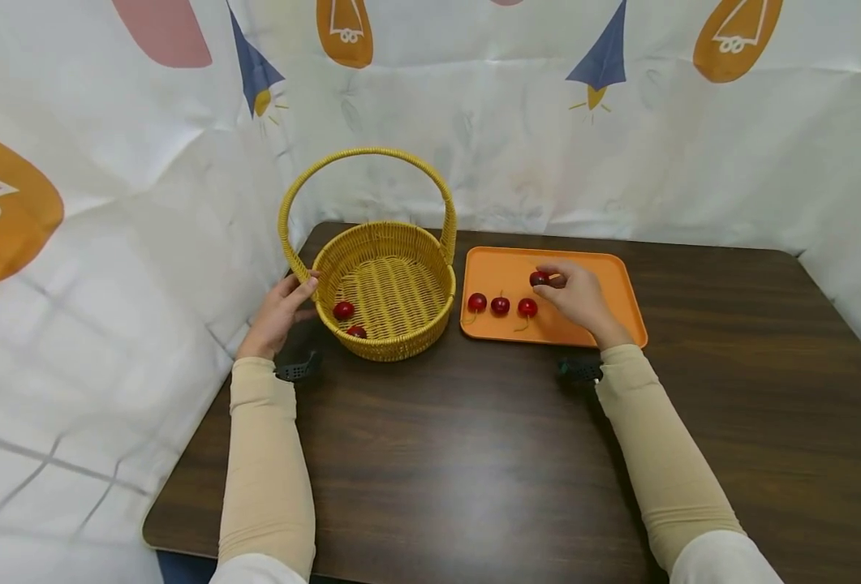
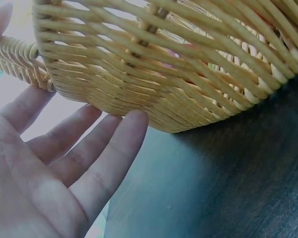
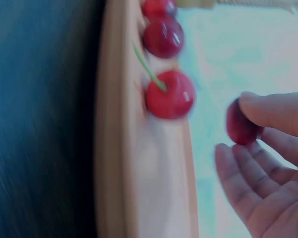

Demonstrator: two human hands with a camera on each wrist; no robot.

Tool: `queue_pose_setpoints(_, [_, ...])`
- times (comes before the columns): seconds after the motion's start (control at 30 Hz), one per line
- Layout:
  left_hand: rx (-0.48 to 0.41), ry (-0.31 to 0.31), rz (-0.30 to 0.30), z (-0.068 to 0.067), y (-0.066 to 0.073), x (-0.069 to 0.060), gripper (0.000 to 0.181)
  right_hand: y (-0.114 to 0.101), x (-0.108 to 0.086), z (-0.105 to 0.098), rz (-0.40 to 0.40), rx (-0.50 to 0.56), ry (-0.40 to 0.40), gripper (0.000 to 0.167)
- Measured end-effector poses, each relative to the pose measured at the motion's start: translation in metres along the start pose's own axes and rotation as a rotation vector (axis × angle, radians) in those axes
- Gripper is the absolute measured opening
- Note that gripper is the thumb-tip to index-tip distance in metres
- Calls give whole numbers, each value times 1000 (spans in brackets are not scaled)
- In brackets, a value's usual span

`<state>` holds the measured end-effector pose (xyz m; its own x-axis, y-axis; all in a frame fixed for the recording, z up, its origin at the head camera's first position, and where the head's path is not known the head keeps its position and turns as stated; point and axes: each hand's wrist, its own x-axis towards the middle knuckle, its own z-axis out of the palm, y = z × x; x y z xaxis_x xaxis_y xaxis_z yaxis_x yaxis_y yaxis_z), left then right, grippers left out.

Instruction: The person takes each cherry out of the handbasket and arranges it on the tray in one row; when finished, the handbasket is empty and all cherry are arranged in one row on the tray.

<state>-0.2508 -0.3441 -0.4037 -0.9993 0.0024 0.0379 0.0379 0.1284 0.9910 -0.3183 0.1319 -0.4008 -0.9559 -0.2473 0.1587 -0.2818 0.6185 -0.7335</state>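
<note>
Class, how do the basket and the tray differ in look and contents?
The basket is yellow, round and woven; the tray is orange and rectangular. The basket has an arched handle; the tray has none. Two cherries lie in the basket, three on the tray. Both rest on the dark table.

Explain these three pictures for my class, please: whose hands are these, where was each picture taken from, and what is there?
There is no robot here, just a person's bare left hand and right hand. The widest picture looks down from the person's head; the other two come from the left wrist and the right wrist. On the dark table stand a yellow basket with two cherries inside, and an orange tray with three more in a row. The left hand holds the basket near its handle's foot; the right pinches another cherry over the tray.
</note>
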Motion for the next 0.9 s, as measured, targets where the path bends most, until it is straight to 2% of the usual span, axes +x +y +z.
queue_pose_setpoints(0.2, [-37,8,3,1,-1,1,52,22,1,-15,64,-58,-74,41])
queue_pose_setpoints(0.43, [-69,16,-10,1,-4,2,48,34,1,-15,122,-61,-174,37])
queue_pose_setpoints(0.73, [-79,9,10,-1,-8,3,43,37,-2,-17,169,-36,-226,41])
queue_pose_setpoints(0.9, [-92,-2,24,-1,-10,6,41,38,-2,-15,163,-36,-228,44])
